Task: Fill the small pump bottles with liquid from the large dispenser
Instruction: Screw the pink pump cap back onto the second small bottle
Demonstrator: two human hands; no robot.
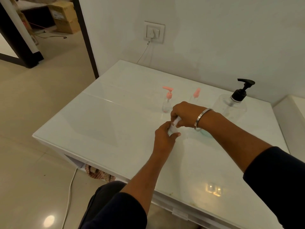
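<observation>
My left hand (165, 137) grips a small clear bottle (171, 130) just above the white table (107, 123). My right hand (186, 115), with a metal bangle on the wrist, pinches the white pump top (176, 120) at that bottle's neck. Behind my hands stand two small clear bottles with pink pumps: one (167, 100) upright at the left, the other (196, 94) partly hidden by my right hand. The large clear dispenser (231, 104) with a black pump stands at the back right. Something bluish (205, 133) lies under my right wrist, mostly hidden.
A wall socket (154, 32) with a plugged cable sits above the table's far edge. A white cable (70, 192) runs over the floor at the left. A cloth (97, 174) sits on the shelf under the tabletop. A doorway with cardboard boxes (63, 15) opens at the far left.
</observation>
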